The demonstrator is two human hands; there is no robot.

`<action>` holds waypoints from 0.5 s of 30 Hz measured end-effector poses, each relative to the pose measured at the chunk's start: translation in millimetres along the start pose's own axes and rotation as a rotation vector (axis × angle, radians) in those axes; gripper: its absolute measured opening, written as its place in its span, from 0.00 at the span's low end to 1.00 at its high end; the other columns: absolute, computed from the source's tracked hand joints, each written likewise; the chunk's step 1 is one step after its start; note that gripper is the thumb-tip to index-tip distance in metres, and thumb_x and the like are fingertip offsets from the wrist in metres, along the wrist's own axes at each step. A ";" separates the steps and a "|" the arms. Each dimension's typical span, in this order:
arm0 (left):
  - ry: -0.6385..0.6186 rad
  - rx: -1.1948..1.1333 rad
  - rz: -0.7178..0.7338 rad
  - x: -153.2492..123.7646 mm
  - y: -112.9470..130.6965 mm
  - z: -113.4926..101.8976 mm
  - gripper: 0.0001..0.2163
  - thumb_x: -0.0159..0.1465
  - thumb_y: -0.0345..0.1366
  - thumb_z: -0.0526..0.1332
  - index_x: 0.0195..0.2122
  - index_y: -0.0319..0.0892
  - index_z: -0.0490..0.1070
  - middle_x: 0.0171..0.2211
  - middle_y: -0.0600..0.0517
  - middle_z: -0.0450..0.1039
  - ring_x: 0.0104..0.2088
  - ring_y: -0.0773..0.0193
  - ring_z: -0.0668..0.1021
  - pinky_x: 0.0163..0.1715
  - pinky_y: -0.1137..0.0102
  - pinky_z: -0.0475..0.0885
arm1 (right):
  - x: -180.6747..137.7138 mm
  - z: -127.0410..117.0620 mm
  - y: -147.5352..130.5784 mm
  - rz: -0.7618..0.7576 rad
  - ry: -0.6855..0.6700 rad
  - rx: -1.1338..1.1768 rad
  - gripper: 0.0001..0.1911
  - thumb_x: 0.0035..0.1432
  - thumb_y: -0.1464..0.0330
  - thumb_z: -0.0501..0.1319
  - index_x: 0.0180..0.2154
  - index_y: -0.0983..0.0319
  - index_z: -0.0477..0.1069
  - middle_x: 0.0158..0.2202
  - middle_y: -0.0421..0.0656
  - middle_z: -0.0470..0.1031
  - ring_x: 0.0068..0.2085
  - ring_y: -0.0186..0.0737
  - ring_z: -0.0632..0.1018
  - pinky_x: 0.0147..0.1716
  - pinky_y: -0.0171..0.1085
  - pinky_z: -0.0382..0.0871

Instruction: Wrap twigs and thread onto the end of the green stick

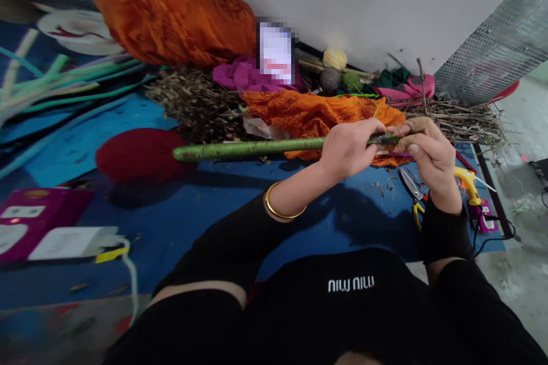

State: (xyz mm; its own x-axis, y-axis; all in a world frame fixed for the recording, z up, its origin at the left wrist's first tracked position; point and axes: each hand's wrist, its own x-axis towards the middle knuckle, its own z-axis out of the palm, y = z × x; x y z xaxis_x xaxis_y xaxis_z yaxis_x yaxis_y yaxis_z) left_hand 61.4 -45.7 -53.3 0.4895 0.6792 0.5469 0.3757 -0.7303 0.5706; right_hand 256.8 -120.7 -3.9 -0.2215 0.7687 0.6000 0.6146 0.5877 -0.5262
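I hold a long green stick [248, 149] level over a blue mat [180, 222]. My left hand [349, 148] is wrapped round it near its right end. A gold bangle [280, 205] sits on that wrist. My right hand [428, 151] pinches the stick's dark tip, fingers pressed together. The stick's far end reaches left over a dark red round shape [139, 154].
Orange cloth [317, 114], pink cloth [244, 74], dry twigs [458, 117] and yarn balls [334, 58] lie against the wall. Scissors [413, 191] and a yellow glue gun [468, 182] lie right of my hands. A purple box [38, 219] sits at left.
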 end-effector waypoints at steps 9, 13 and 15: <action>-0.001 0.074 0.029 -3.8 3.8 4.8 0.11 0.64 0.31 0.66 0.48 0.41 0.80 0.44 0.49 0.87 0.43 0.56 0.87 0.41 0.67 0.78 | 3.0 0.7 10.2 0.027 0.010 0.098 0.20 0.73 0.53 0.58 0.34 0.55 0.82 0.43 0.45 0.77 0.47 0.45 0.81 0.47 0.47 0.80; 0.004 0.098 0.070 -5.9 9.1 7.4 0.11 0.65 0.30 0.66 0.50 0.41 0.78 0.44 0.48 0.86 0.42 0.57 0.87 0.41 0.67 0.78 | 4.8 2.2 15.5 0.152 0.043 0.068 0.24 0.71 0.49 0.59 0.30 0.56 0.80 0.41 0.44 0.79 0.45 0.45 0.81 0.49 0.47 0.79; 0.003 0.140 0.133 -6.7 9.4 9.6 0.12 0.67 0.29 0.64 0.51 0.43 0.78 0.42 0.49 0.85 0.41 0.58 0.86 0.39 0.68 0.77 | 5.0 3.6 18.9 0.192 0.056 0.086 0.24 0.72 0.50 0.59 0.29 0.56 0.80 0.39 0.44 0.79 0.45 0.45 0.81 0.50 0.46 0.77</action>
State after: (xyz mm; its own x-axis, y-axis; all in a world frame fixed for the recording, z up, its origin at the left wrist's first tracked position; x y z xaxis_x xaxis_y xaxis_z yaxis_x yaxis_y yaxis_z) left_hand 69.2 -57.8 -57.5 0.5397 0.5762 0.6137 0.4137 -0.8165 0.4028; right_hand 264.6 -104.9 -13.0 -0.0627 0.8551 0.5147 0.5738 0.4528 -0.6824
